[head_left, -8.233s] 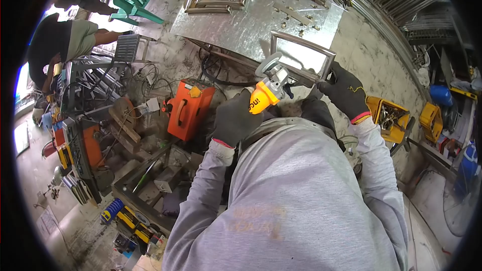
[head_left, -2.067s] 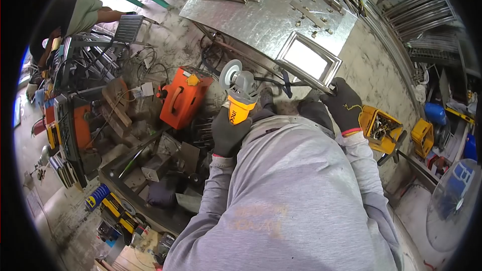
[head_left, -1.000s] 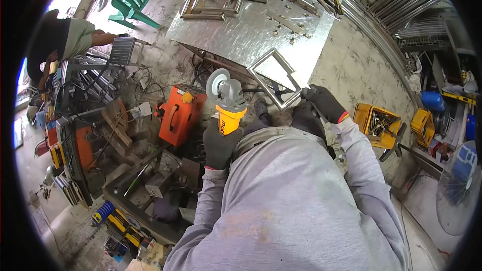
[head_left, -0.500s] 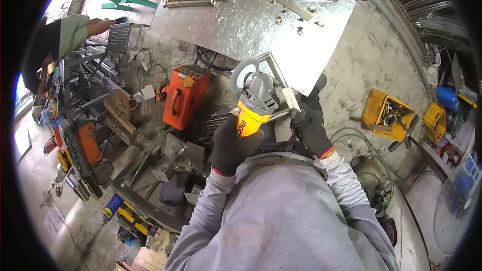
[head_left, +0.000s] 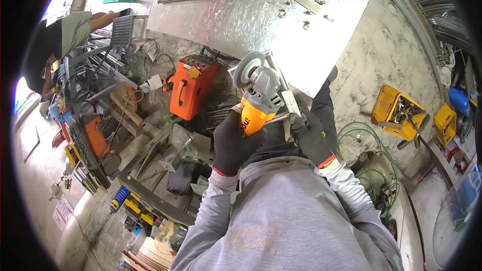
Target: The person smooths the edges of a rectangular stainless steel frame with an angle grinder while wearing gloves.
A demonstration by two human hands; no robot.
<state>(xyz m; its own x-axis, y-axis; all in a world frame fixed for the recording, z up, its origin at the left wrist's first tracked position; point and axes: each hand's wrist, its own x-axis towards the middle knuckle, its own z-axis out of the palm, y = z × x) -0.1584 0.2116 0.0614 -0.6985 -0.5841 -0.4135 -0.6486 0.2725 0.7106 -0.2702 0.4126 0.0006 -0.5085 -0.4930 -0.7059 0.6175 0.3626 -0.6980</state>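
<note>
My left hand [head_left: 235, 143], in a black glove, is wrapped round the yellow body of an angle grinder [head_left: 262, 95]. The grinder's pale round disc points up and away from me, close beside a bent shiny metal tube frame [head_left: 277, 73]. My gloved right hand [head_left: 314, 135] is closed on the near end of this frame, by a light flat piece [head_left: 290, 102] lying along the tube. Part of the frame is hidden behind the grinder, and my lap lies under both hands.
Ahead lies a shiny metal sheet [head_left: 211, 22] with small brass-coloured pieces and tube frames on it. An orange machine [head_left: 183, 100] stands left, a yellow crate [head_left: 386, 126] of metal parts right. At far left a person [head_left: 47, 55] is beside stacked metal tubes.
The view has shifted slightly, so the surroundings sit differently. The grinder appears a little further right, its disc turned somewhat more edge-on. Both hands keep their holds.
</note>
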